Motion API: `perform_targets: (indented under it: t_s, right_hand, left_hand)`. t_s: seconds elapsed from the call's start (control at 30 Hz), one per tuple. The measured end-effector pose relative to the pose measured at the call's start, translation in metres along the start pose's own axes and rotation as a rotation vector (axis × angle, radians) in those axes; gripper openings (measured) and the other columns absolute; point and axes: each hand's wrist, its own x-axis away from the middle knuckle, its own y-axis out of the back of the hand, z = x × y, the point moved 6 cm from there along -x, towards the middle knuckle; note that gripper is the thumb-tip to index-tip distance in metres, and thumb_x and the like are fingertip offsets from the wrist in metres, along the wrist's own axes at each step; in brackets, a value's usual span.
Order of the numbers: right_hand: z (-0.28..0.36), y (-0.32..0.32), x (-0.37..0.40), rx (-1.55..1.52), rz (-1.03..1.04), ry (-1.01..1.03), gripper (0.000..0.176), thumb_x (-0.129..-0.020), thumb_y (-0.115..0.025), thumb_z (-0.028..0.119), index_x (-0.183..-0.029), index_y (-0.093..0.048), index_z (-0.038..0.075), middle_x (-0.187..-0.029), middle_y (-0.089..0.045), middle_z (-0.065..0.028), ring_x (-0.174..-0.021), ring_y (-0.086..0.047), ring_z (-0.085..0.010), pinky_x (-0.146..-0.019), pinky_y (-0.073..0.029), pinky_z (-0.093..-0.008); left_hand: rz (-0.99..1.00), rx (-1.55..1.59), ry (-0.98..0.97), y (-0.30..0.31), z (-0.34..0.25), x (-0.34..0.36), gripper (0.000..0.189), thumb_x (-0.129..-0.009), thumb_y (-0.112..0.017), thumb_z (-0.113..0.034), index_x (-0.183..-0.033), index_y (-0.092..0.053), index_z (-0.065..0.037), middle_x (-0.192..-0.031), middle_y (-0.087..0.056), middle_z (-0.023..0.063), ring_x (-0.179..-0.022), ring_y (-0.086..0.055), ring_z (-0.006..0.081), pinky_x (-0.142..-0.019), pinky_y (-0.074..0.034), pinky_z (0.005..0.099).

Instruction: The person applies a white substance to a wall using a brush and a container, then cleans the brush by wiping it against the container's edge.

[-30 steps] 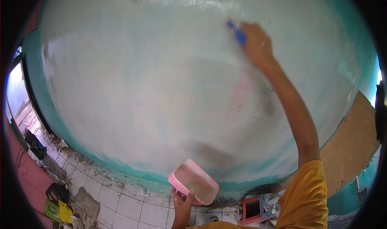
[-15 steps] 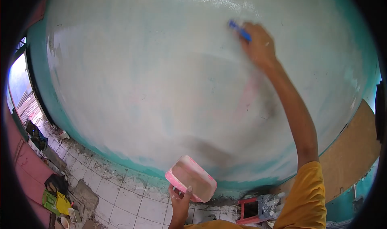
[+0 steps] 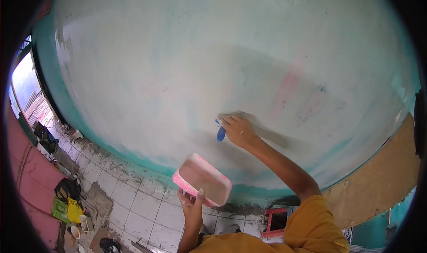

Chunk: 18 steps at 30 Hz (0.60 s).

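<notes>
My right hand [image 3: 240,130] is closed around a paintbrush with a blue handle [image 3: 221,134], low on the whitish painted wall [image 3: 147,70]. The fingers and palm hide most of the brush head. Below and to the left, my left hand [image 3: 192,202] grips a pink plastic tub [image 3: 181,182] by its near side, thumb over the rim. Greyish-white paint [image 3: 202,182] covers the bottom of the tub. Teal and pink patches show through the white coat, and a teal band [image 3: 155,166] runs along the wall's lower edge.
White floor tiles [image 3: 144,204] run along the wall's foot. A red-framed stool [image 3: 269,222] stands close by my right side. At right a brown board [image 3: 373,177] leans on the wall. Bags [image 3: 73,210] and containers lie at lower left, near a doorway [image 3: 26,88].
My right hand has come down and left with the brush, from high on the wall to just above the tub. The tub appears slightly higher and further left in view.
</notes>
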Motion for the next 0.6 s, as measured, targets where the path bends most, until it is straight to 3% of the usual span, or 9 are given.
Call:
perform_targets:
  t_s: [0.03, 0.1, 0.17, 0.23, 0.33, 0.43, 0.5, 0.57, 0.6]
  right_hand:
    - [0.000, -0.008, 0.006, -0.141, -0.006, -0.104, 0.035, -0.077, -0.061, 0.012, -0.111, -0.066, 0.012, -0.106, -0.064, -0.0040, -0.095, -0.060, -0.0195, -0.079, -0.052, -0.0369]
    - [0.004, -0.006, 0.020, -0.149, -0.132, -0.107, 0.036, -0.081, -0.064, 0.013, -0.117, -0.065, 0.010, -0.103, -0.067, -0.0055, -0.087, -0.063, -0.0216, -0.074, -0.052, -0.0347]
    - [-0.006, 0.003, 0.037, -0.693, -0.216, -0.542, 0.029, -0.089, -0.063, 0.019, -0.117, -0.065, 0.012, -0.101, -0.070, -0.0087, -0.082, -0.066, -0.0254, -0.070, -0.052, -0.0331]
    - [0.002, 0.010, 0.055, -0.839, -0.210, -0.678, 0.033, -0.093, -0.064, 0.023, -0.121, -0.063, 0.005, -0.093, -0.071, -0.0097, -0.076, -0.067, -0.0195, -0.065, -0.050, -0.0302]
    - [0.018, 0.023, 0.100, -1.486, -0.389, -1.051, 0.034, -0.095, -0.063, 0.020, -0.119, -0.060, -0.003, -0.096, -0.066, -0.0031, -0.086, -0.062, -0.0077, -0.067, -0.052, -0.0254]
    - [0.044, 0.048, 0.131, -1.720, -0.524, -1.224, 0.030, -0.095, -0.063, 0.018, -0.118, -0.061, 0.000, -0.104, -0.065, -0.0054, -0.088, -0.062, -0.0095, -0.071, -0.054, -0.0265]
    - [0.054, 0.054, 0.163, -1.835, -0.485, -1.242, 0.025, -0.094, -0.064, 0.013, -0.115, -0.061, 0.000, -0.107, -0.063, -0.0071, -0.090, -0.062, -0.0101, -0.075, -0.055, -0.0275]
    - [0.056, 0.060, 0.189, -1.732, -0.430, -1.154, 0.026, -0.090, -0.066, 0.006, -0.115, -0.061, 0.000, -0.105, -0.063, -0.0074, -0.090, -0.062, -0.0102, -0.075, -0.055, -0.0272]
    - [0.057, 0.073, 0.192, -1.708, -0.435, -1.090, 0.026, -0.085, -0.070, 0.000, -0.110, -0.063, -0.001, -0.102, -0.064, -0.0058, -0.089, -0.062, -0.0100, -0.073, -0.054, -0.0269]
  left_hand:
    - [-0.011, -0.005, -0.024, 0.002, -0.004, -0.001, 0.077, -0.089, -0.070, -0.014, -0.144, -0.018, 0.000, -0.135, -0.042, 0.0171, -0.125, -0.044, 0.0239, -0.105, -0.037, 0.0371]
    - [-0.036, -0.019, -0.041, 0.003, -0.006, -0.003, 0.076, -0.089, -0.070, -0.015, -0.144, -0.019, 0.000, -0.135, -0.042, 0.0172, -0.125, -0.043, 0.0239, -0.105, -0.037, 0.0368]
    - [-0.023, -0.070, -0.101, 0.004, -0.011, -0.006, 0.077, -0.093, -0.066, -0.019, -0.146, -0.015, 0.002, -0.138, -0.041, 0.0202, -0.124, -0.047, 0.0273, -0.099, -0.046, 0.0402]
    - [-0.048, -0.086, -0.105, 0.006, -0.011, -0.014, 0.077, -0.094, -0.065, -0.021, -0.147, -0.014, 0.002, -0.139, -0.041, 0.0194, -0.124, -0.047, 0.0263, -0.098, -0.046, 0.0400]
    - [-0.013, -0.099, -0.163, -0.006, -0.016, -0.018, 0.078, -0.095, -0.064, -0.022, -0.149, -0.012, 0.001, -0.141, -0.040, 0.0178, -0.126, -0.046, 0.0254, -0.099, -0.045, 0.0404]
    - [0.019, -0.105, -0.201, -0.020, -0.023, -0.022, 0.077, -0.096, -0.062, -0.024, -0.149, -0.013, 0.001, -0.143, -0.039, 0.0167, -0.127, -0.045, 0.0249, -0.101, -0.044, 0.0414]
    - [0.083, -0.108, -0.257, -0.032, -0.017, -0.018, 0.077, -0.095, -0.063, -0.025, -0.149, -0.014, 0.001, -0.142, -0.039, 0.0154, -0.128, -0.044, 0.0246, -0.102, -0.044, 0.0425]
    - [0.089, -0.100, -0.233, -0.045, -0.005, -0.016, 0.078, -0.094, -0.065, -0.026, -0.149, -0.016, -0.001, -0.141, -0.040, 0.0145, -0.129, -0.044, 0.0244, -0.103, -0.043, 0.0427]
    - [0.109, -0.067, -0.241, -0.052, -0.001, -0.014, 0.074, -0.093, -0.064, -0.019, -0.148, -0.018, 0.000, -0.139, -0.042, 0.0150, -0.127, -0.044, 0.0228, -0.105, -0.039, 0.0396]
